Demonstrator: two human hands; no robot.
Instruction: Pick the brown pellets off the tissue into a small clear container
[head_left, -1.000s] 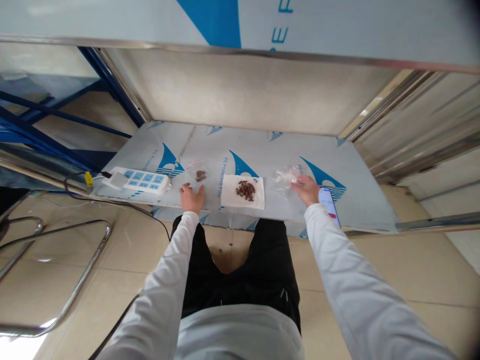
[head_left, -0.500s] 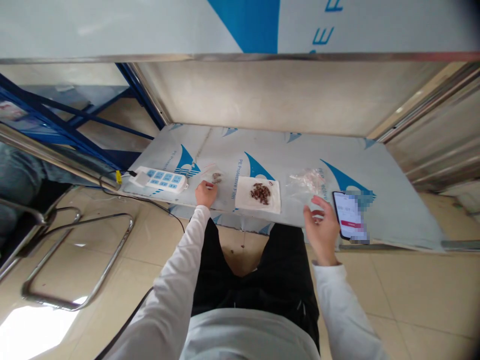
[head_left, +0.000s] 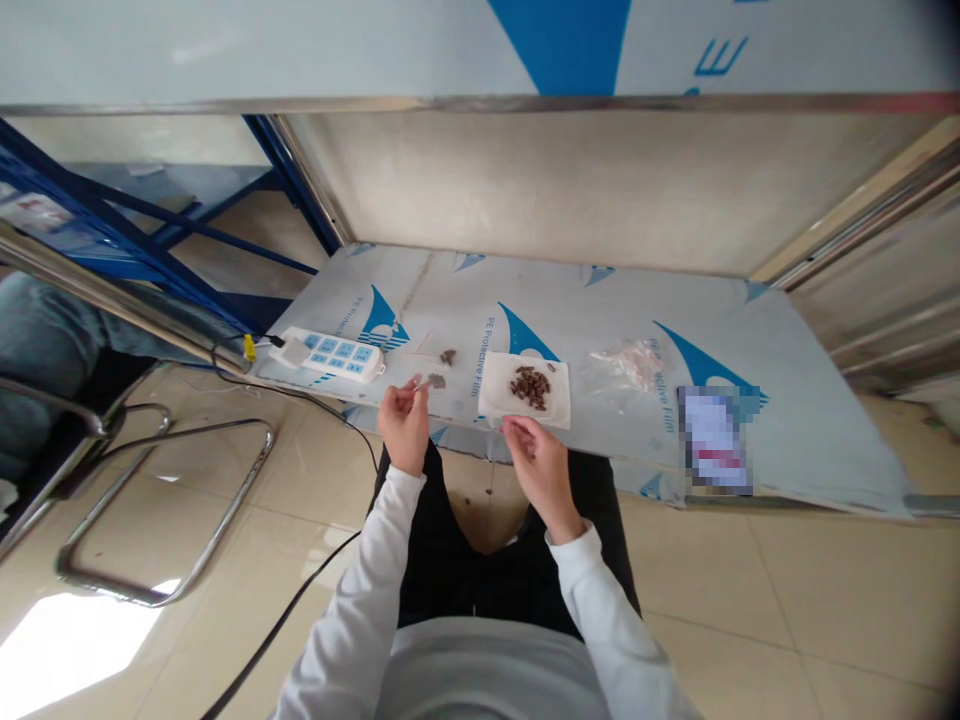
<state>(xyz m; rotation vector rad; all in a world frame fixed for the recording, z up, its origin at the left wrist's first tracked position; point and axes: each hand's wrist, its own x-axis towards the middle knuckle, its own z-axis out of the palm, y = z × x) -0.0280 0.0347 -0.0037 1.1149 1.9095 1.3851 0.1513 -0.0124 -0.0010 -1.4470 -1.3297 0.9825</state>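
Observation:
My left hand point(head_left: 405, 430) is closed at the front edge of the shelf, its thumb and fingers pinching a small clear plastic bag point(head_left: 436, 381) with something grey-brown in it. Just beyond lies a small clump of brown pieces point(head_left: 448, 357). My right hand point(head_left: 538, 468) has its fingers drawn together by the near edge of a white square tray point(head_left: 491, 395); whether anything is between the fingertips I cannot make out. On the tray is a pile of small dark brown pieces point(head_left: 530, 386), with a single piece apart near its far right corner.
A white power strip point(head_left: 334, 355) with a black cord lies on the left. Right of the tray are crumpled clear plastic bags point(head_left: 626, 365) and a phone point(head_left: 714, 440). An upper shelf point(head_left: 337, 60) overhangs the back. A chair frame point(head_left: 165, 510) stands at left beside a seated person's leg point(head_left: 67, 320).
My right hand has moved left from beside the phone to the tray's near edge. My left hand has drawn back slightly, with the small bag now showing at its fingertips. The view has shifted slightly.

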